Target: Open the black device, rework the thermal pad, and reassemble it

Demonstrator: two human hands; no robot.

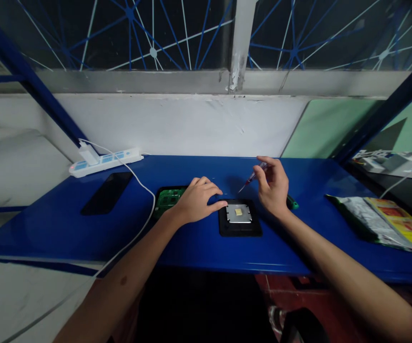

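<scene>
A small screwdriver [252, 178] with a reddish, see-through handle is pinched in my right hand [274, 186]. Its thin tip points down and left, above the back edge of a black square case [241, 230]. A silver metal plate [231, 216] with a pale square pad [239, 212] in its middle lies in that case. My left hand [199, 201] has its fingers stretched out, with the thumb at the case's back left corner. Partly hidden by this hand, a green circuit board [168, 198] sits in a dark shell.
To the left lie a black phone [106, 193] and a white power strip [111, 161] with a cable [145, 185] trailing across the blue table [206, 255]. A green object [292, 203] is half hidden behind my right wrist. Shiny packets [392, 221] lie at the right.
</scene>
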